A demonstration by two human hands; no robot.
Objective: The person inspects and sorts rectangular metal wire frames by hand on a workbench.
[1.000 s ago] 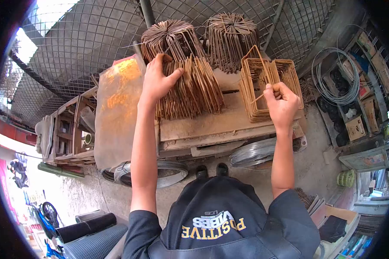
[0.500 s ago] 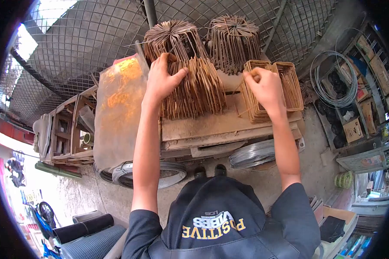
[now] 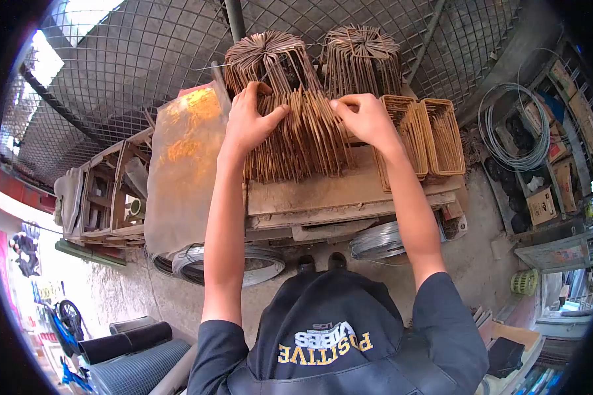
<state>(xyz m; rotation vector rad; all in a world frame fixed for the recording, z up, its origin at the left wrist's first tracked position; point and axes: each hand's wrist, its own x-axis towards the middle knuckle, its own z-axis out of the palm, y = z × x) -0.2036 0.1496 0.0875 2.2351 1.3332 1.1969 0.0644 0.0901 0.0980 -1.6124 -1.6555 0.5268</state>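
A row of rusty rectangular rebar stirrups (image 3: 296, 148) stands packed on edge on the wooden bench (image 3: 290, 197). My left hand (image 3: 247, 122) rests at the row's left part, fingers curled over the top and thumb pressed against the stirrups. At the row's right end, my right hand (image 3: 366, 118) pinches the upper corner of a stirrup between thumb and forefinger. Just right of that hand are two nested stacks of stirrups, a nearer stack (image 3: 408, 118) partly hidden by my forearm and an outer stack (image 3: 447, 135).
Two round bundles of stirrups, a left bundle (image 3: 267, 49) and a right bundle (image 3: 362, 49), stand behind the row against wire mesh (image 3: 158, 59). A metal sheet (image 3: 181, 178) lies at left. Wire coils (image 3: 379, 242) sit below the bench; another coil (image 3: 515, 128) hangs at right.
My right hand has let go of a stirrup at the right stack and moved left to the row's right end. My left hand has stayed on the row.
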